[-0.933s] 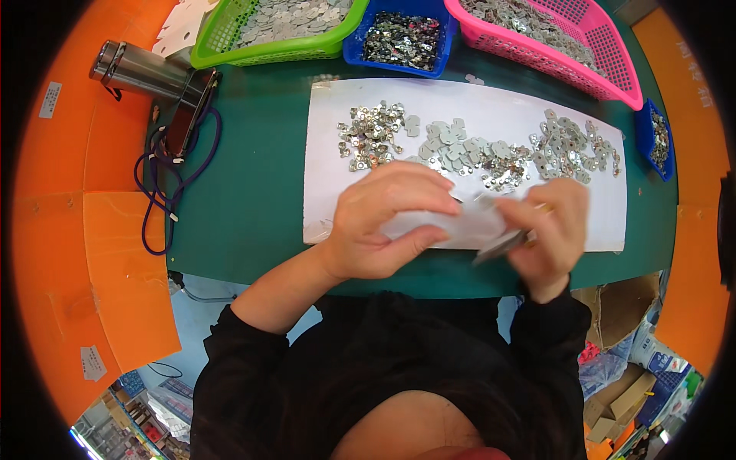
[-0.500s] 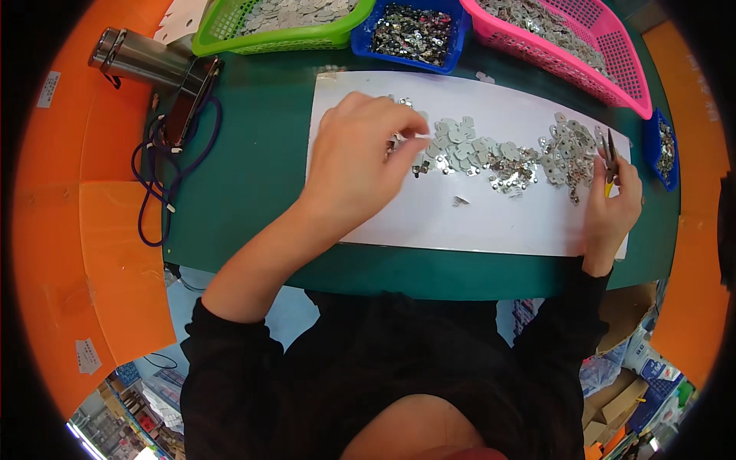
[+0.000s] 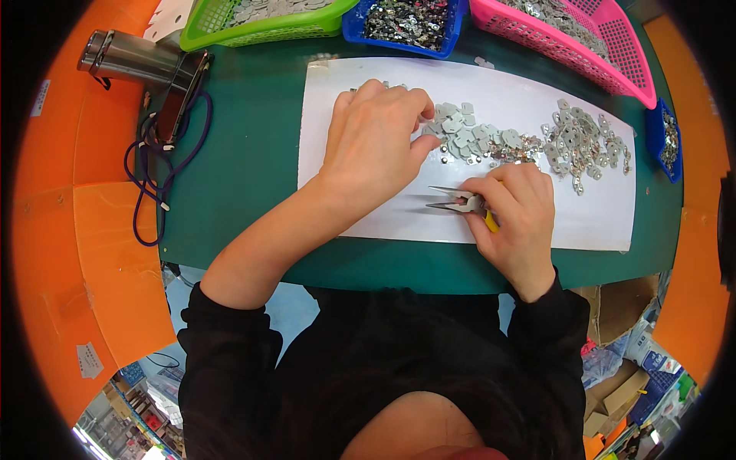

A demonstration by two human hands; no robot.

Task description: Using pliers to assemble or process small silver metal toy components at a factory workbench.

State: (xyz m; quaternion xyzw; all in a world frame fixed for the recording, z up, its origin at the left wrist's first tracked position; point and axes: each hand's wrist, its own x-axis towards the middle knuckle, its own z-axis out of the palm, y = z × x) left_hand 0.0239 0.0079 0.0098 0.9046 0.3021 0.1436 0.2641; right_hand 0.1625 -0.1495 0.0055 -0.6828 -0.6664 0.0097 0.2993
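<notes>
My right hand [image 3: 517, 218] grips a pair of needle-nose pliers [image 3: 460, 201] with yellow handles. Their jaws stand apart and point left, just above the white sheet [image 3: 368, 222]. My left hand [image 3: 376, 138] is over the sheet's left part, fingers curled, with a gap between thumb and forefinger tips and nothing visible there. Beside those tips lies a heap of flat grey metal plates [image 3: 464, 134]. Small shiny metal pieces [image 3: 517, 149] lie right of it, and another heap of small metal parts [image 3: 583, 146] is farther right. The left hand hides some pieces behind it.
Along the far edge stand a green basket [image 3: 268, 32], a blue tray [image 3: 441, 52] of shiny parts and a pink basket [image 3: 567, 57]. A small blue tray [image 3: 659, 146] sits far right. A steel flask [image 3: 146, 57] with a purple cord [image 3: 207, 126] lies far left.
My right hand has come left and nearer with the pliers, from the right heap to the sheet's middle. The pliers now point left with jaws apart. My left thumb and forefinger have spread.
</notes>
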